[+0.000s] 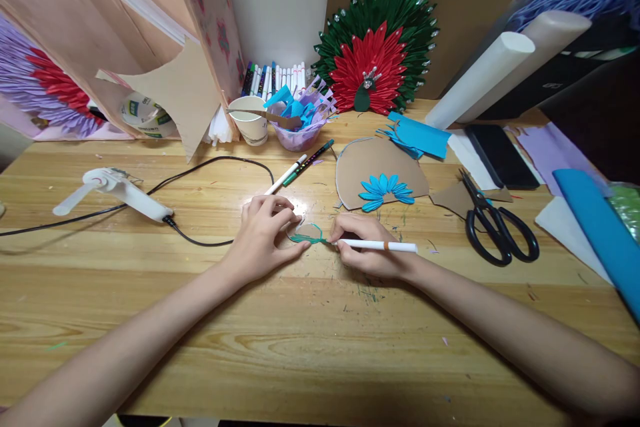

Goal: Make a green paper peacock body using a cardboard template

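Observation:
A small brown cardboard cut-out [306, 232] with a green-coloured edge lies on the wooden table [280, 340]. My left hand [265, 237] presses it down with bent fingers. My right hand [367, 250] is closed round a white marker [380, 245], whose tip touches the cut-out's green edge. Just behind my right hand lies a larger brown cardboard shape [377, 167] with blue paper petals [384, 191] stuck on it.
Black scissors [493, 220] lie to the right, near a black phone [500, 155]. A white glue gun [120, 190] with a black cord lies at the left. Two markers [300, 165], a paper cup [250, 119], a bowl of paper scraps [300, 123] and a red-green paper peacock [377, 47] stand behind.

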